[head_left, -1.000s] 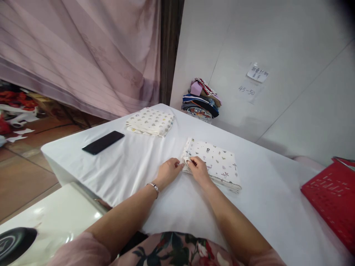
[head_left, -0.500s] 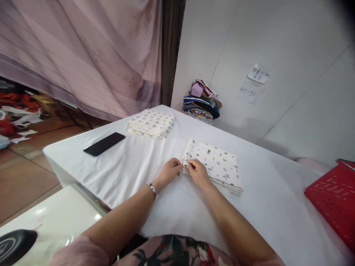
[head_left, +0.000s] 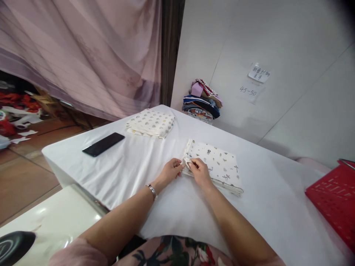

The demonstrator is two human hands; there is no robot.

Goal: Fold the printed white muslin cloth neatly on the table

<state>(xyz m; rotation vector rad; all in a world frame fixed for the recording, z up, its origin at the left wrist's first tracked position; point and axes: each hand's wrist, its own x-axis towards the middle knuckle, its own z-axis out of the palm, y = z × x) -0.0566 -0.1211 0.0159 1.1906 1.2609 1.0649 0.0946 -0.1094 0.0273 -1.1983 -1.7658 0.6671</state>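
Note:
A white cloth printed with small animals and plants (head_left: 219,159) lies folded flat in a rectangle on the white-covered table (head_left: 266,207). My right hand (head_left: 201,173) pinches the raised near-left corner of this folded cloth between thumb and fingers. Close against the same corner, my left hand (head_left: 172,169) has its fingers pinched on the cloth's edge, and a bracelet is on that wrist. The fingertips of both hands nearly meet. Farther back sits a second folded cloth (head_left: 152,123) with grey and yellow prints.
A black phone (head_left: 103,144) lies at the table's left. Folded clothes (head_left: 202,101) are stacked beyond the far edge by the wall. The red basket (head_left: 334,195) stands at the right. At lower left is a pale surface (head_left: 55,218) with a black object on it.
The cloth corner is lifted and turned a little more between my fingers. Both hands stay in nearly the same place.

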